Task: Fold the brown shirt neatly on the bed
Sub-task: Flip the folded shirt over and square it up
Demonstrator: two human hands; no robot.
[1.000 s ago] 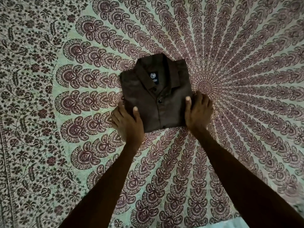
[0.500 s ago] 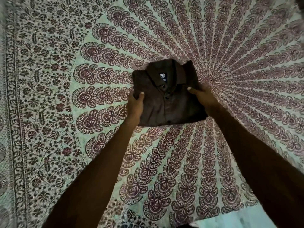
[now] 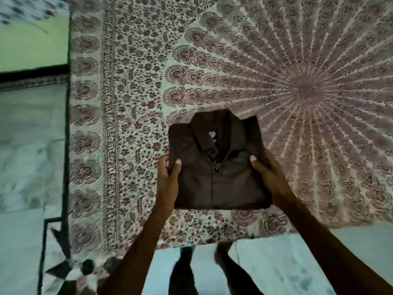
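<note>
Both arms reach forward, forearms converging. Left hand [image 3: 168,177] grips the left edge of the brown shirt [image 3: 217,173] with its thumb on top and fingers wrapped round the edge. Right hand [image 3: 269,175] grips the right edge the same way. Count: two hands, one shirt, one bed [image 3: 127,103]. Shirt is folded to a rectangle, collar [image 3: 231,133] on the far side, over the patterned sheet by the bed's near edge — resting or lifted, cannot tell.
</note>
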